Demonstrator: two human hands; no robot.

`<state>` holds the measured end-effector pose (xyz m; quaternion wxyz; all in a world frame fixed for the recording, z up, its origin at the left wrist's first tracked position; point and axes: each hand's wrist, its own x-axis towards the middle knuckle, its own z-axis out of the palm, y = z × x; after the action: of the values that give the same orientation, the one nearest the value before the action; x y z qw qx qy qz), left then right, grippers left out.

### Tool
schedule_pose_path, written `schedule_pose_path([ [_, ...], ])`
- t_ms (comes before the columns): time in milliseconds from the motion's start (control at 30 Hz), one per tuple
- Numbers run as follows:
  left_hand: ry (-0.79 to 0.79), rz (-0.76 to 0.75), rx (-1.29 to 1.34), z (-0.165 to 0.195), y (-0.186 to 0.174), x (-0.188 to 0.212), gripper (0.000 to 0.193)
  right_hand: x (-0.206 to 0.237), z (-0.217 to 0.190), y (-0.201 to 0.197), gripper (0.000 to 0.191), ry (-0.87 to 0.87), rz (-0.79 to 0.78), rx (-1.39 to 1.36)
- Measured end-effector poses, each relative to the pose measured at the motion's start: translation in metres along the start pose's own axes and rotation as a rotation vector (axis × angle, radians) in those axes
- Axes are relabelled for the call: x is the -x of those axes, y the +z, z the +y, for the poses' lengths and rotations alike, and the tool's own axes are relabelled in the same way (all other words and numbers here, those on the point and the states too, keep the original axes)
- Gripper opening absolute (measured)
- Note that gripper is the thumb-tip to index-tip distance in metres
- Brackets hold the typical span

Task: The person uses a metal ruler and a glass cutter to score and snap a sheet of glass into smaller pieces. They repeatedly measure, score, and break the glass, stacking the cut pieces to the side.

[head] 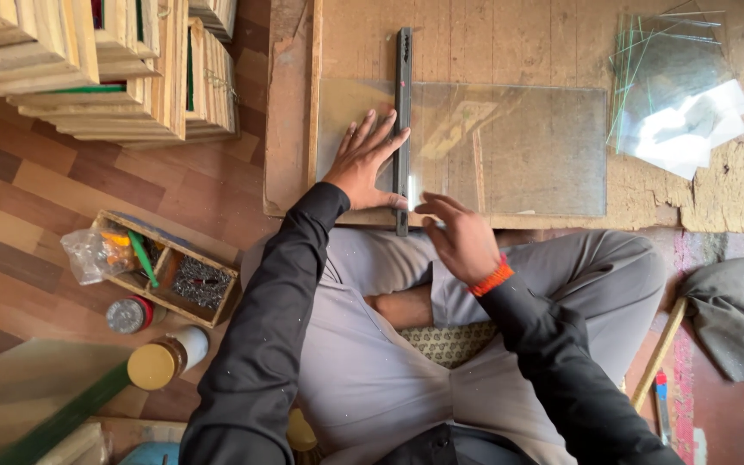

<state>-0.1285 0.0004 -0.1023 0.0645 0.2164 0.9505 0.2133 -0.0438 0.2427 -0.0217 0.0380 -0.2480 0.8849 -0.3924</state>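
Pressing flat, fingers spread, the left hand (363,164) pins the dark straightedge (403,129) across the glass sheet (510,146) on the wooden board's (290,129) near edge. Right hand (462,241), fingers curled, whether it pinches a tool I cannot tell, sits at the ruler's near end: scoring stage, I'd judge; next needs a steady straight draw.

Worn board (518,39): glass sheet (510,151), straightedge (403,95), probably offcuts (673,95).

A single head-worn camera looks steeply down from close above, with the board (510,52) across the frame's top and the lap (372,362) at bottom centre.
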Motion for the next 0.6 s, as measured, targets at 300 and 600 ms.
schedule_pose_path([
  [300,0.007,0.000,-0.007,-0.003,0.006,0.002,0.137,0.062,0.008,-0.052,0.030,0.190,0.038,0.537],
  [600,-0.009,-0.009,-0.014,0.000,0.004,0.002,0.137,0.044,0.003,-0.024,0.018,0.279,0.305,-0.421],
])
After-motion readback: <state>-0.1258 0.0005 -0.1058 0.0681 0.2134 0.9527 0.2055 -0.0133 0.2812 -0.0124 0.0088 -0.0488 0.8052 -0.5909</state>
